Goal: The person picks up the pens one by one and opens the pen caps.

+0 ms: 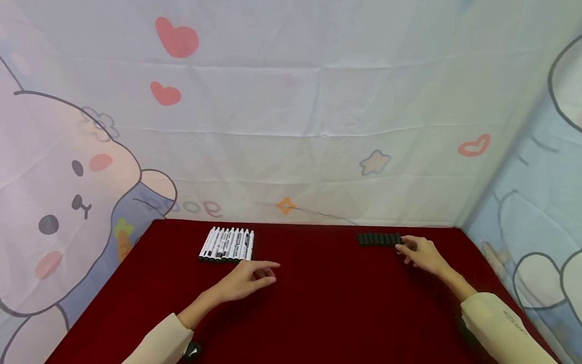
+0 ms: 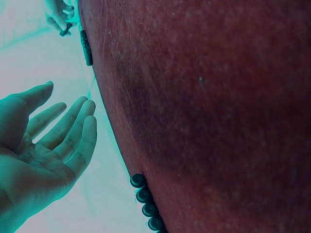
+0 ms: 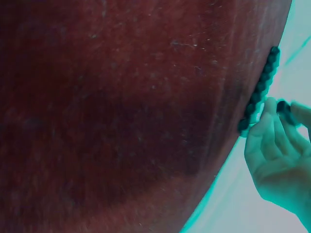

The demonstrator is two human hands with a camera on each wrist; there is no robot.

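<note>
White markers (image 1: 226,244) with black ends lie side by side in a row at the left rear of the table. My left hand (image 1: 247,279) hovers just in front and to the right of them, fingers loosely extended, holding nothing; the left wrist view shows the same left hand (image 2: 53,145) with its palm bare. At the right rear is a row of short black caps (image 1: 375,239), seen also as a dark row of caps (image 3: 262,85) in the right wrist view. Beside its right end my right hand (image 1: 423,254) pinches a single black cap (image 3: 286,112) between thumb and fingers.
A dark red cloth (image 1: 318,303) covers the table. Behind it hangs a pale printed curtain (image 1: 282,101) with hearts and a cartoon bear, close to the table's back edge. Another curtain (image 1: 523,222) stands along the right side.
</note>
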